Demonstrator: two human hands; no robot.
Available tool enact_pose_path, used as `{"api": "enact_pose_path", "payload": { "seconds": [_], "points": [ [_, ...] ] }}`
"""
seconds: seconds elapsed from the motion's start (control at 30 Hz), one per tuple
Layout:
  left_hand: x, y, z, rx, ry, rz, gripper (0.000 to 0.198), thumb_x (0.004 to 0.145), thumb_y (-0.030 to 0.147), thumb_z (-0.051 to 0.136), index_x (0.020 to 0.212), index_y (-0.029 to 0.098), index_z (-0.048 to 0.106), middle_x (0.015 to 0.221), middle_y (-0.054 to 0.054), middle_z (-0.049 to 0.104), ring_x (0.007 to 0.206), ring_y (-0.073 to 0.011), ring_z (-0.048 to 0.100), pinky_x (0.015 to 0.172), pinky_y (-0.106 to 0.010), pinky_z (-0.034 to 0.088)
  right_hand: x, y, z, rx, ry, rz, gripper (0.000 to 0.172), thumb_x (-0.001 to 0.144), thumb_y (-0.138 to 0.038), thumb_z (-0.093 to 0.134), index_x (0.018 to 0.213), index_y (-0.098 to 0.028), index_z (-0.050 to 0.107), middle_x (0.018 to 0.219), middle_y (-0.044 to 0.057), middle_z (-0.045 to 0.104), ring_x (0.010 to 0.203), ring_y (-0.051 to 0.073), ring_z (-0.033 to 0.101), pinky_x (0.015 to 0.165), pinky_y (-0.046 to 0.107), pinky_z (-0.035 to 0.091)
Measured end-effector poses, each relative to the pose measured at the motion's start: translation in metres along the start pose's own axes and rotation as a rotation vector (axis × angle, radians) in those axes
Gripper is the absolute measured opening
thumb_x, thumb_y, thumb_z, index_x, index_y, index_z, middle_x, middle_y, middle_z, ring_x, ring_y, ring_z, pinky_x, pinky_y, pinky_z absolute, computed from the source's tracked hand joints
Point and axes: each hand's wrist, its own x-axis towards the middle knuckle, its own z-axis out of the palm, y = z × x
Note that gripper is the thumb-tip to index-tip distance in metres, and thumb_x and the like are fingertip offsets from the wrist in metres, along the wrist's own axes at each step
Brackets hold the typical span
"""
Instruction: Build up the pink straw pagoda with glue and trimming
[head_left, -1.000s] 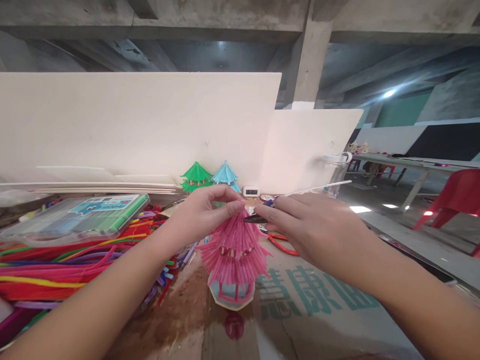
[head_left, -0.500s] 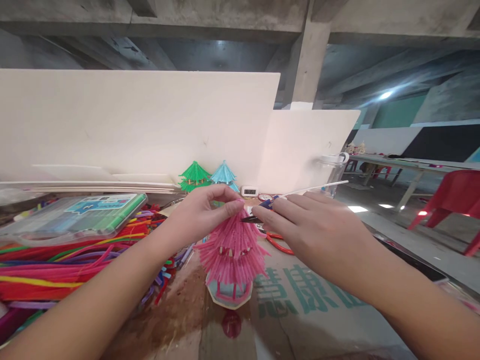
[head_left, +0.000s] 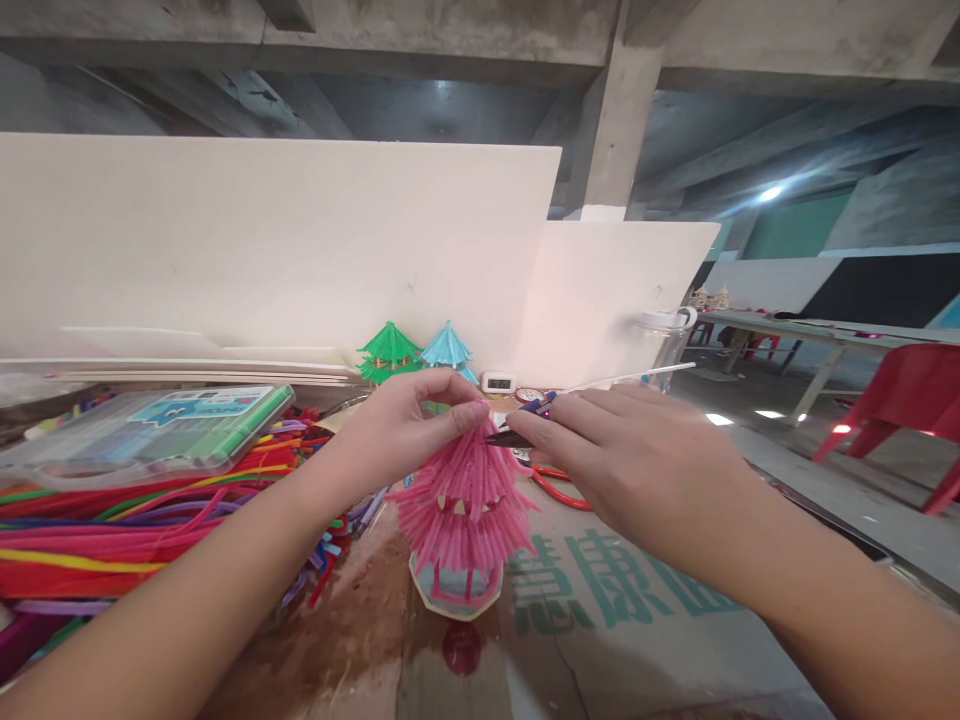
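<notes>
A pink two-tiered pagoda model (head_left: pixel 469 500) with fuzzy strip roofs stands upright on a pale octagonal base (head_left: pixel 457 600). The thumb and fingers of my left hand (head_left: pixel 420 415) pinch its top tip. My right hand (head_left: pixel 615 440) is closed around a dark blue-handled tool (head_left: pixel 536 408), whose black pointed tip (head_left: pixel 504 438) touches the upper roof's right side. A thin white stick or cord (head_left: pixel 652 373) extends right from behind my right hand.
Colourful pipe cleaners (head_left: pixel 97 540) and a marker case (head_left: pixel 172 425) lie at left. Behind stand green (head_left: pixel 390 350) and light blue (head_left: pixel 448 348) models, a small clock (head_left: pixel 499 383) and a clear jug (head_left: pixel 660 340). Orange-handled scissors (head_left: pixel 559 490) lie near my right hand.
Both hands hold nearly the same pose. The tool's black tip has shifted very slightly to the right, and the pink model's lower part has moved slightly left.
</notes>
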Motion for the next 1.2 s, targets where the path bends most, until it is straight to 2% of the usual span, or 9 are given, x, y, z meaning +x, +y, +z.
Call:
{"api": "enact_pose_path", "payload": {
  "seconds": [0.27,0.73,1.0,1.2],
  "points": [
    [-0.0009,0.0024,0.0002,-0.013,-0.002,0.008,0.022,0.083,0.037,0.056,0.079,0.018,0.065,0.078,0.001,0.067,0.075,-0.0139,0.06,0.067,-0.024,0.046,-0.0004,-0.0032,-0.0036,0.008,-0.018,0.012,0.024,0.089,-0.013,0.049,0.109,-0.015,0.062,0.092,0.008,0.067,0.075,0.019,0.06,0.067,0.033,0.039],
    [-0.0018,0.0031,0.0005,-0.014,0.011,-0.015,0.023,0.083,0.039,0.056,0.079,0.019,0.065,0.078,0.002,0.067,0.072,-0.0131,0.059,0.064,-0.023,0.046,0.0006,-0.0026,-0.0015,0.001,-0.025,0.014,0.024,0.089,-0.014,0.05,0.11,-0.015,0.062,0.093,0.008,0.068,0.075,0.019,0.06,0.066,0.033,0.039],
    [-0.0017,0.0024,-0.0007,-0.019,-0.019,0.024,0.026,0.084,0.041,0.055,0.081,0.018,0.065,0.08,0.0,0.067,0.078,-0.0159,0.06,0.071,-0.026,0.046,0.0012,0.0034,0.0019,0.079,-0.011,-0.01,0.022,0.089,-0.014,0.049,0.106,-0.017,0.062,0.077,0.003,0.063,0.07,0.018,0.057,0.061,0.03,0.035],
    [-0.001,0.001,-0.0006,-0.022,-0.031,0.034,0.025,0.085,0.04,0.055,0.082,0.018,0.065,0.082,-0.001,0.068,0.079,-0.0158,0.06,0.072,-0.026,0.046,0.0007,0.0053,0.003,0.149,0.014,-0.004,0.022,0.088,-0.011,0.049,0.104,-0.016,0.063,0.076,0.004,0.063,0.068,0.017,0.055,0.06,0.029,0.033]
  ]
}}
